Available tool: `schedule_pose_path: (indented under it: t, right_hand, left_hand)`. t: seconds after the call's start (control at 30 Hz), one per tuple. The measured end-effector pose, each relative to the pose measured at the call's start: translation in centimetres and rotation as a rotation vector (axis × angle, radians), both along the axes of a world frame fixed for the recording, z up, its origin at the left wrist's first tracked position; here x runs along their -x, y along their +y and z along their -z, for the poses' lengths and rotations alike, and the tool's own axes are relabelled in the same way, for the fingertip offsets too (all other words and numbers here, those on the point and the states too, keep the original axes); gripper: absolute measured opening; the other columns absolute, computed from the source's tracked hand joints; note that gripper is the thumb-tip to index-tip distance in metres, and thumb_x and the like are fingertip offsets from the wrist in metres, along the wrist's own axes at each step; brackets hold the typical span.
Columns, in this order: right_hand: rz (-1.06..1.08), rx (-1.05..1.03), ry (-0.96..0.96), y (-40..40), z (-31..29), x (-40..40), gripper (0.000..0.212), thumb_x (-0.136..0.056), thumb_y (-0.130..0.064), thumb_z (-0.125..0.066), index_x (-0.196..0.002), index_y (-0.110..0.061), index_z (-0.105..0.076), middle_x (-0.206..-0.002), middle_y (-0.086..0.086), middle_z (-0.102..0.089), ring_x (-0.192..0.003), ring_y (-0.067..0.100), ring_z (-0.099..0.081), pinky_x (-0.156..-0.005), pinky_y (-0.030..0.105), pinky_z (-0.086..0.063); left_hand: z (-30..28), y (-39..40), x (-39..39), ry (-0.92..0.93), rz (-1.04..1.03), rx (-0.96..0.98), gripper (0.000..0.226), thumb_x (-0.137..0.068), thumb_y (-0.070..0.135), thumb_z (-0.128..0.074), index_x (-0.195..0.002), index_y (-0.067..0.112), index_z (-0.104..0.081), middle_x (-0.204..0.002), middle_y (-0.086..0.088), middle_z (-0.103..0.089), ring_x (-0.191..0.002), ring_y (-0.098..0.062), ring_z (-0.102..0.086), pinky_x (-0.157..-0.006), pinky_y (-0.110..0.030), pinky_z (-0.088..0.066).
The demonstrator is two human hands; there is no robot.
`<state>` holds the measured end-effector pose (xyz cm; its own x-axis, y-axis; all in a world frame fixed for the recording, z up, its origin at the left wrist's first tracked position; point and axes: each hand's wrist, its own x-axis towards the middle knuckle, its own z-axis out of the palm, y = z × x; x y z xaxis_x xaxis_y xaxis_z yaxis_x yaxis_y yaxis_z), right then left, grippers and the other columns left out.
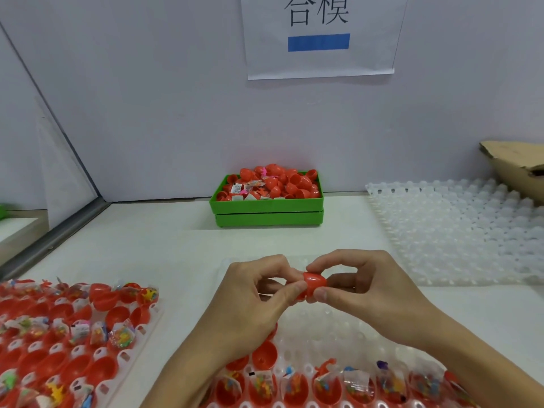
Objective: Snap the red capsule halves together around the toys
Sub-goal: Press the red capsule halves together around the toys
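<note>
A red capsule (313,284) is held between both hands above the middle of the table. My left hand (253,301) pinches its left end with thumb and fingers. My right hand (362,287) grips its right half, thumb below and fingers over the top. Whether the halves are fully joined is hidden by the fingers. Below the hands, a clear tray (332,334) carries a row of red capsule halves (326,387) with bagged toys in them.
A second tray of red halves and bagged toys (67,340) lies at the left. A green bin (266,207) heaped with red capsules stands at the back wall. Stacked clear trays (459,231) and a cardboard box (518,166) sit at the right.
</note>
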<state>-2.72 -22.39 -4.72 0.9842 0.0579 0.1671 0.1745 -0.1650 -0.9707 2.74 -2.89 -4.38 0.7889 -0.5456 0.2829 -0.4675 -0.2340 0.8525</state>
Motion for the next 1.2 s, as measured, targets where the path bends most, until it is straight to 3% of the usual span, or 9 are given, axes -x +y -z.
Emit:
schedule_pose_path:
  t: [0.1,0.2,0.33,0.47,0.7,0.93,1.1,1.2]
  right_hand:
    - [0.023,0.003,-0.007,0.06,-0.04,-0.03,0.027,-0.082,-0.003,-0.077,-0.095,-0.027,-0.075,-0.092,0.006,-0.076,-0.087,0.029,-0.074,-0.082,0.039,-0.059]
    - [0.042,-0.005,-0.014,0.04,-0.08,-0.01,0.027,-0.082,-0.002,-0.077,-0.095,-0.026,-0.075,-0.093,0.004,-0.076,-0.086,0.029,-0.074,-0.08,0.038,-0.059]
    - [0.018,0.002,-0.004,0.09,-0.29,0.05,0.025,-0.082,-0.002,-0.077,-0.096,-0.023,-0.075,-0.093,0.006,-0.076,-0.086,0.028,-0.074,-0.08,0.04,-0.058]
    - [-0.017,0.025,-0.009,0.18,-0.44,0.21,0.026,-0.083,-0.003,-0.077,-0.093,-0.026,-0.074,-0.093,0.003,-0.075,-0.085,0.026,-0.074,-0.07,0.026,-0.056]
    - [-0.012,0.018,-0.032,0.28,-0.19,0.13,0.027,-0.081,-0.004,-0.079,-0.094,-0.027,-0.075,-0.093,0.003,-0.076,-0.085,0.024,-0.075,-0.07,0.022,-0.055]
    - [0.01,-0.043,-0.043,0.15,0.01,-0.01,0.025,-0.08,-0.006,-0.078,-0.096,-0.026,-0.074,-0.089,0.008,-0.077,-0.087,0.023,-0.075,-0.08,0.028,-0.059]
    - [0.028,-0.077,-0.063,0.03,0.07,-0.07,0.027,-0.08,-0.001,-0.077,-0.096,-0.022,-0.075,-0.09,0.009,-0.077,-0.088,0.025,-0.075,-0.082,0.029,-0.059]
    - [0.025,-0.082,-0.078,0.09,0.08,-0.04,0.025,-0.079,0.0,-0.077,-0.096,-0.019,-0.075,-0.092,0.008,-0.077,-0.087,0.025,-0.075,-0.079,0.028,-0.059]
  left_hand:
    - [-0.02,0.06,0.19,-0.025,0.006,0.005,0.009,-0.091,0.019,-0.069,-0.086,0.027,-0.072,-0.084,0.015,-0.075,-0.079,-0.005,-0.074,-0.069,-0.016,-0.056]
    - [-0.1,0.01,0.28,-0.01,0.005,0.027,0.008,-0.09,0.023,-0.065,-0.088,0.029,-0.07,-0.085,0.013,-0.075,-0.082,-0.008,-0.074,-0.073,-0.024,-0.06]
    - [-0.14,-0.11,0.11,0.027,-0.035,0.031,0.017,-0.092,0.011,-0.066,-0.083,0.024,-0.071,-0.084,0.007,-0.076,-0.079,-0.013,-0.075,-0.076,-0.035,-0.062]
    - [-0.46,-0.08,-0.03,0.14,-0.047,0.084,0.016,-0.09,0.01,-0.069,-0.077,0.019,-0.071,-0.082,0.0,-0.076,-0.076,-0.018,-0.076,-0.074,-0.034,-0.062]
    - [-0.63,0.12,0.07,0.324,-0.03,0.154,0.014,-0.084,0.001,-0.074,-0.073,0.01,-0.072,-0.086,-0.006,-0.078,-0.08,-0.024,-0.076,-0.07,-0.025,-0.06]
    - [-0.96,0.32,0.08,0.186,0.01,0.107,0.017,-0.081,0.01,-0.078,-0.09,0.023,-0.081,-0.092,0.007,-0.078,-0.088,-0.011,-0.075,-0.079,-0.022,-0.058]
    - [-0.83,0.16,0.1,0.102,-0.017,0.1,0.022,-0.085,0.008,-0.075,-0.096,0.026,-0.079,-0.093,0.007,-0.078,-0.089,-0.011,-0.074,-0.083,-0.025,-0.058]
    - [-0.79,0.08,0.05,0.168,-0.022,0.138,0.026,-0.084,0.009,-0.077,-0.098,0.031,-0.074,-0.092,0.002,-0.078,-0.086,-0.015,-0.075,-0.078,-0.026,-0.059]
